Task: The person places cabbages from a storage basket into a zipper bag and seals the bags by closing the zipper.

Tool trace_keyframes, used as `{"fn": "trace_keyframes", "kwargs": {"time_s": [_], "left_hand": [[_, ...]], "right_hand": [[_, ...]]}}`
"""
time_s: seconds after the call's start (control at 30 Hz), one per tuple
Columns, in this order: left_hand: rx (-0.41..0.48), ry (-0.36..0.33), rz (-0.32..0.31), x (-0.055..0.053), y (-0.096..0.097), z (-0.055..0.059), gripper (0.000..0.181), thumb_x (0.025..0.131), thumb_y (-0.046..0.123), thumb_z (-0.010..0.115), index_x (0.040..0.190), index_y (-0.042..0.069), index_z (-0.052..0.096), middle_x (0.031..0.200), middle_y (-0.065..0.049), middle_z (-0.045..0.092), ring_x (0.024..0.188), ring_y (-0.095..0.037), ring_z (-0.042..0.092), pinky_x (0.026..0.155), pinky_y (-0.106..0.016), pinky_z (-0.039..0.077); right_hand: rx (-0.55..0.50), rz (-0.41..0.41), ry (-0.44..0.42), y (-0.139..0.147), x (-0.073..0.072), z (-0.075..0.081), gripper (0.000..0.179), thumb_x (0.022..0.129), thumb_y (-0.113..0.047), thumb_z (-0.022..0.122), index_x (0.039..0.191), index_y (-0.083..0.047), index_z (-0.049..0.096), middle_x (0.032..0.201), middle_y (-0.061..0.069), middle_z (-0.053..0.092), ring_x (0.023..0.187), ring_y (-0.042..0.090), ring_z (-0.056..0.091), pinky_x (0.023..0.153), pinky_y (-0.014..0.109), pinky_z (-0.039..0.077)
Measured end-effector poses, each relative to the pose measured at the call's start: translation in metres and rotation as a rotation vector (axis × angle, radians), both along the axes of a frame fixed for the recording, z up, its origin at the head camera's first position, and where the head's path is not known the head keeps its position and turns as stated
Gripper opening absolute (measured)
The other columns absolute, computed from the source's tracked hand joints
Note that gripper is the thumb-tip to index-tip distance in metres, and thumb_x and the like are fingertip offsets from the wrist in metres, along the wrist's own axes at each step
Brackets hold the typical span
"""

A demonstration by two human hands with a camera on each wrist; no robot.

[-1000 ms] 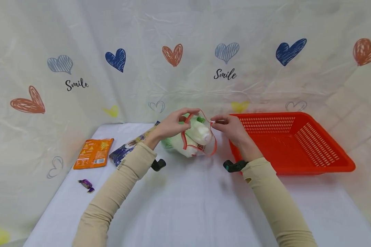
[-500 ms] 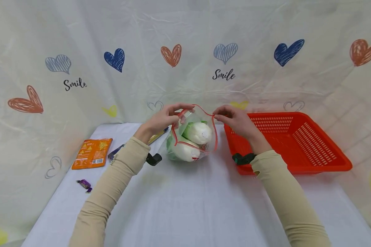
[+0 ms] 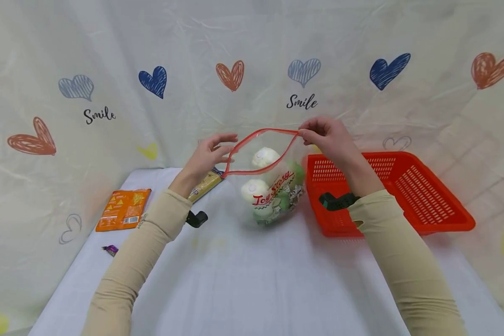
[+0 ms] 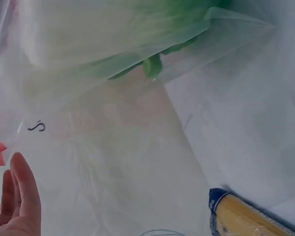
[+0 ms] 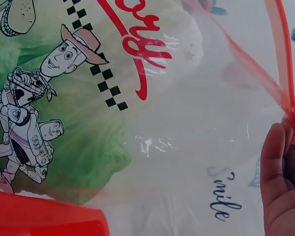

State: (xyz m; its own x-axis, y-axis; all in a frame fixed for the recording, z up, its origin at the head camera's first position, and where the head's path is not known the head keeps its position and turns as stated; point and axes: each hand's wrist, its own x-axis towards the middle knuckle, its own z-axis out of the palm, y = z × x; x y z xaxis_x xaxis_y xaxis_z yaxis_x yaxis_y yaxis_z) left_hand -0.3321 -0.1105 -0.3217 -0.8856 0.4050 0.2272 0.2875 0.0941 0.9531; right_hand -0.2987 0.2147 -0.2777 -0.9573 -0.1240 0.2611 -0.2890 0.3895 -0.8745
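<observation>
A clear zip bag (image 3: 277, 191) with red edging and "Toy Story" print hangs with its mouth spread, and in the right wrist view the printed bag (image 5: 152, 128) fills much of the picture. Inside lie leafy green vegetables with rounded white ends (image 3: 255, 190), like Chinese cabbages. My right hand (image 3: 329, 140) pinches the bag's upper right corner between thumb and fingers. At the left rim is my left hand (image 3: 206, 158), its fingers mostly straight and thumb apart. In the left wrist view the left hand (image 4: 17, 201) is close to the red edging; contact is unclear.
A red plastic basket (image 3: 434, 191) stands at the right, partly behind the right arm. Left of the bag lie a pack of spaghetti (image 3: 207, 184), an orange packet (image 3: 123, 210) and a purple-wrapped candy (image 3: 110, 250), partly covered by the left sleeve.
My hands have spread apart, the right one rising. The bag has come up and turned, so its printed front now shows and its mouth is wider. More of the spaghetti pack shows.
</observation>
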Motion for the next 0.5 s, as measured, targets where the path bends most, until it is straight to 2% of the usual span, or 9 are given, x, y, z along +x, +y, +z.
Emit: {"fn": "trace_keyframes", "kwargs": {"time_s": [0.13, 0.23, 0.3, 0.4, 0.5], "left_hand": [[-0.015, -0.026, 0.048, 0.019, -0.006, -0.021, 0.041, 0.096, 0.028, 0.064, 0.134, 0.014, 0.058, 0.129, -0.009, 0.054, 0.11, -0.029, 0.059, 0.089, -0.039, 0.053], [-0.025, 0.014, 0.042, 0.029, -0.009, -0.033, 0.045, 0.092, 0.021, 0.069, 0.135, 0.012, 0.057, 0.119, -0.012, 0.056, 0.103, -0.032, 0.061, 0.084, -0.037, 0.055], [-0.038, 0.054, 0.035, 0.031, -0.009, -0.038, 0.048, 0.091, 0.016, 0.07, 0.136, 0.01, 0.055, 0.113, -0.013, 0.057, 0.099, -0.034, 0.061, 0.081, -0.036, 0.056], [-0.063, 0.103, 0.058, 0.031, -0.01, -0.04, 0.046, 0.09, 0.012, 0.07, 0.134, 0.009, 0.056, 0.105, -0.012, 0.06, 0.094, -0.036, 0.062, 0.078, -0.033, 0.056], [-0.06, 0.138, 0.121, 0.028, -0.013, -0.03, 0.041, 0.091, 0.011, 0.07, 0.13, 0.007, 0.058, 0.1, -0.012, 0.062, 0.092, -0.035, 0.063, 0.078, -0.031, 0.056]], "right_hand": [[-0.023, -0.043, -0.051, 0.005, 0.0, -0.004, 0.035, 0.096, -0.036, 0.062, 0.117, -0.008, 0.063, 0.115, 0.009, 0.06, 0.102, 0.024, 0.06, 0.098, 0.033, 0.046], [-0.035, -0.058, -0.065, 0.007, -0.001, -0.004, 0.037, 0.095, -0.04, 0.062, 0.117, -0.01, 0.063, 0.116, 0.009, 0.059, 0.105, 0.025, 0.06, 0.103, 0.038, 0.042], [-0.043, -0.061, -0.074, 0.008, -0.002, -0.004, 0.038, 0.094, -0.04, 0.063, 0.118, -0.011, 0.063, 0.117, 0.009, 0.059, 0.106, 0.026, 0.06, 0.104, 0.04, 0.041], [-0.042, -0.05, -0.099, 0.008, -0.002, -0.003, 0.039, 0.094, -0.04, 0.063, 0.12, -0.011, 0.062, 0.12, 0.01, 0.058, 0.109, 0.026, 0.059, 0.106, 0.042, 0.039], [0.0, -0.023, -0.137, 0.015, -0.003, -0.001, 0.041, 0.093, -0.041, 0.063, 0.123, -0.013, 0.06, 0.124, 0.01, 0.058, 0.113, 0.025, 0.057, 0.107, 0.044, 0.037]]}}
